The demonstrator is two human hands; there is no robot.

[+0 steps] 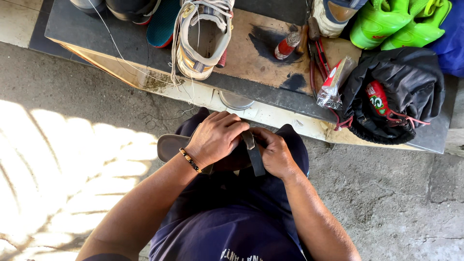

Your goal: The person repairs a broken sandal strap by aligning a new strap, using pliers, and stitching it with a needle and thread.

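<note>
Workbench (270, 72) — scuffed, shoes, concrete floor (396, 193)

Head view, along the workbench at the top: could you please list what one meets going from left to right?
Teal shoe insole → grey-and-white laced sneaker → small red-labelled bottle → red-handled pliers → clear plastic packet → black drawstring bag

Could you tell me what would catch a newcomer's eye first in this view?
Probably the two hands at centre: the left hand and right hand grip a dark sandal by its strap over the person's lap. Next, the bright green shoes at the top right of the low board, and the grey sneaker with loose laces at its top middle.
</note>
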